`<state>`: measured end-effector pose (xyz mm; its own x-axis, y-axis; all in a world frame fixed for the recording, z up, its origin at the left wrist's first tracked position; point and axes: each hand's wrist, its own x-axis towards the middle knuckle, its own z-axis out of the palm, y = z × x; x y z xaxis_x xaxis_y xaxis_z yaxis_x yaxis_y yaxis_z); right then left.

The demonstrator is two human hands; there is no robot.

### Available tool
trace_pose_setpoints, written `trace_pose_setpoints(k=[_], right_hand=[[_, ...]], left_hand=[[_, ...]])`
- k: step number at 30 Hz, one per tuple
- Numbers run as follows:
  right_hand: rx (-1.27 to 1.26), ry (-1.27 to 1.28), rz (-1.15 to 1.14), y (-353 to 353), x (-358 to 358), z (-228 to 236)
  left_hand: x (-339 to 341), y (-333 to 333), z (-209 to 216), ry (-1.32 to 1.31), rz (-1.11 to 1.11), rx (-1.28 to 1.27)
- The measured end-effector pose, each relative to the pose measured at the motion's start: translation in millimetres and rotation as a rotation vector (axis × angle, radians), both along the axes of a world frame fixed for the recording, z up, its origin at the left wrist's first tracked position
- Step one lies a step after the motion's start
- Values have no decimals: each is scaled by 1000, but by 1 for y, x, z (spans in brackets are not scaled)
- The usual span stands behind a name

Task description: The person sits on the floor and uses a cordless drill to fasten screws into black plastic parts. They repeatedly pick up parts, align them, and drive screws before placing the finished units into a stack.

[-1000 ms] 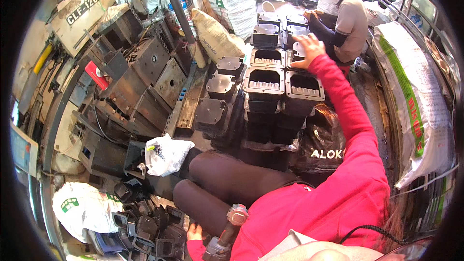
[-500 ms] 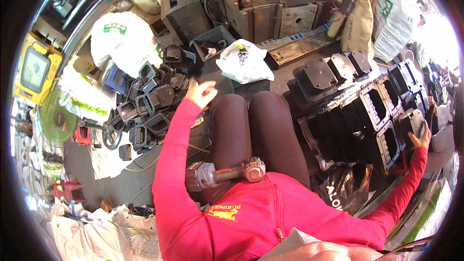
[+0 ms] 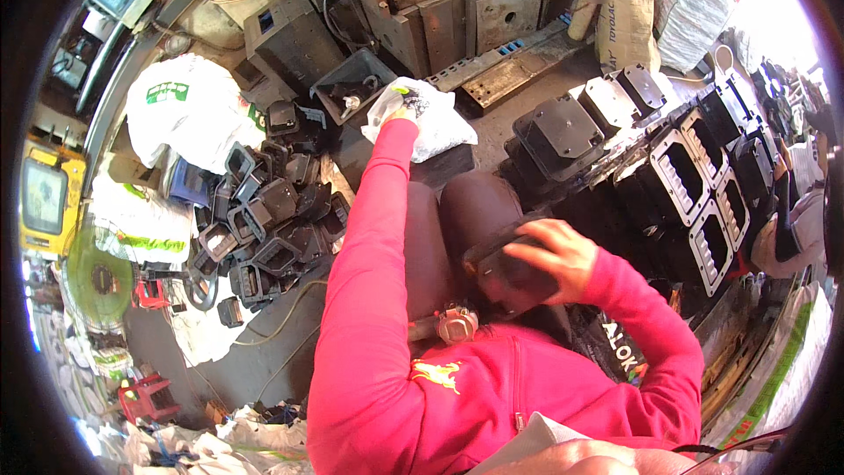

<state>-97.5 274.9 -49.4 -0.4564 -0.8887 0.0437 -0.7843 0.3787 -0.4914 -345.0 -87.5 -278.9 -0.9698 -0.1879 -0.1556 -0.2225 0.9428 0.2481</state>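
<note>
My left hand (image 3: 403,113) reaches to the mouth of a white plastic bag (image 3: 442,127) in front of my knees. Its fingers are hidden at the bag, so what they hold does not show. Over my right thigh, my right hand (image 3: 563,255) grips a black box-shaped housing (image 3: 505,274), fingers spread across its top. A power tool (image 3: 458,324) lies across my lap, its round head showing and most of its body covered by my left arm.
At the left lies a heap of black housings (image 3: 272,202). Stacked housings with open rectangular frames (image 3: 681,171) stand at the right, beside closed ones (image 3: 563,134). A grey bin (image 3: 327,88) sits behind the white bag. Another person's arm (image 3: 782,211) shows at the far right.
My right hand has brought a black housing from the right-hand stack to my lap. My left hand has moved forward and right to the white bag. The view has shifted slightly.
</note>
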Motion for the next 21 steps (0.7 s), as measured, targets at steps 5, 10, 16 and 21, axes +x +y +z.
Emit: trace_pose_setpoints(k=[5,10,16,21], right_hand=[[-103,-18,189,-35,-15,-37],[-288,-160,152,-38,-17,-37],[-866,-683,-563,2,-1,-61],[-1272,-1206,-979,11,5,-88]], left_hand=[[-4,-7,-5,-27,-99,14],[-5,1,-6,-18,-87,2],[-3,-8,2,83,-111,22],[7,-14,17,-44,150,490]])
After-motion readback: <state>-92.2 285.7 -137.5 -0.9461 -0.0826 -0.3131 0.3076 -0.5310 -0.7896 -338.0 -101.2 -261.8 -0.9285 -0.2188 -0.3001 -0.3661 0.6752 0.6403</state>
